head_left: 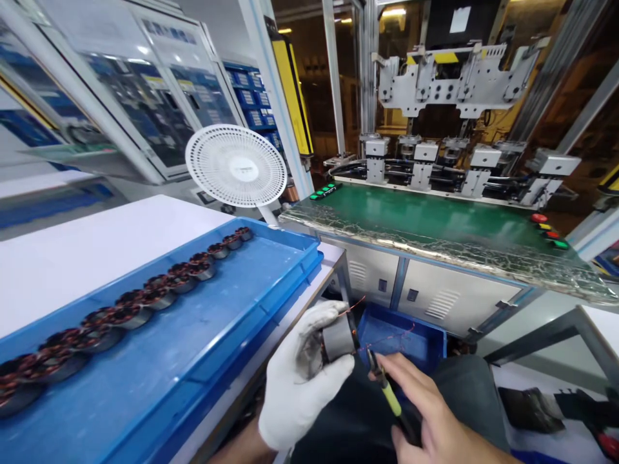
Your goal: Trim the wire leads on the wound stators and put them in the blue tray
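My left hand (304,380), in a white glove, is closed around a motor stator (337,340), a grey metal ring with copper windings. Loose copper wires (358,304) stick out from its right side. Bare, my right hand (425,409) grips a pair of cutters (391,396) with yellow-green and black handles. The jaws point up toward the wires, just right of the stator; whether they touch a wire I cannot tell. To the left, a row of similar stators (159,293) lies along the far side of a blue tray (213,361).
A white table (126,225) bears the tray. Behind it stands a white fan (236,166). A machine with a green work surface (416,212) and buttons (546,225) is ahead. Below it sits a blue bin (401,332). Dark items (529,409) lie at the lower right.
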Tool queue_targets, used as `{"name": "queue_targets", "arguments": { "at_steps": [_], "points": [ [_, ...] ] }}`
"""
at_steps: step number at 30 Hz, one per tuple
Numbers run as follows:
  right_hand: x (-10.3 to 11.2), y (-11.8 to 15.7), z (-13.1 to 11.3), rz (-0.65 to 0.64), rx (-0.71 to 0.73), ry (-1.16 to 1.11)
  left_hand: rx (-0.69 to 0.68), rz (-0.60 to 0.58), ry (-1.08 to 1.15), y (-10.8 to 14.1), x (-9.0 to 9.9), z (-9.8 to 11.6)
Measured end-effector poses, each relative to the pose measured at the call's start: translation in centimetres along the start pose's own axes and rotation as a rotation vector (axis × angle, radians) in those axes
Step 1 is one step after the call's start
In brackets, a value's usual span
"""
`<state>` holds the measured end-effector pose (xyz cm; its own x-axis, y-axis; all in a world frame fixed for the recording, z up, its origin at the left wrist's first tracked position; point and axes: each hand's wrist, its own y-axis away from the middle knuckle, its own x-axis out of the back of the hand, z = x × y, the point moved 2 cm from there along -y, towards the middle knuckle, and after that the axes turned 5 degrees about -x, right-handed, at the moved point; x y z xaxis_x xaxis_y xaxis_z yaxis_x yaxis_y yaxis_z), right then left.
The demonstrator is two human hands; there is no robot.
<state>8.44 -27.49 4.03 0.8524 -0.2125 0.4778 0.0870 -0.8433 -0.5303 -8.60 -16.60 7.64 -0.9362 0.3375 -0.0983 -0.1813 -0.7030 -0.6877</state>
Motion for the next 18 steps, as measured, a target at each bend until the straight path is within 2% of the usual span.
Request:
{"name": "queue_targets", "arguments": {
  "at_steps": [6, 8, 12, 14, 18],
  "points": [
    [-0.4, 0.4, 0.9, -0.056, -0.127, -0.122, -0.026, -0.026, -0.021, 0.1, -0.1, -0.4],
    [-0.6, 0.6, 1.2, -0.071, -0.192, -0.277, -0.044, -0.053, -0.03, 0.1, 0.1, -0.4],
    [-0.6, 0.9, 1.4, -0.155, -0.418, -0.619, -0.071, -0.135, -0.075, 0.5, 0.6, -0.3],
    [-0.2, 1.0, 1.3, -0.179, -0.447, -0.633, -0.085, -0.172, -0.112, 0.7, 0.8, -0.3],
    [0.5, 1.5, 1.6, -0.175, -0.451, -0.445, -0.1, -0.239, -0.174, 1.0, 1.0, -0.3]
  ]
}}
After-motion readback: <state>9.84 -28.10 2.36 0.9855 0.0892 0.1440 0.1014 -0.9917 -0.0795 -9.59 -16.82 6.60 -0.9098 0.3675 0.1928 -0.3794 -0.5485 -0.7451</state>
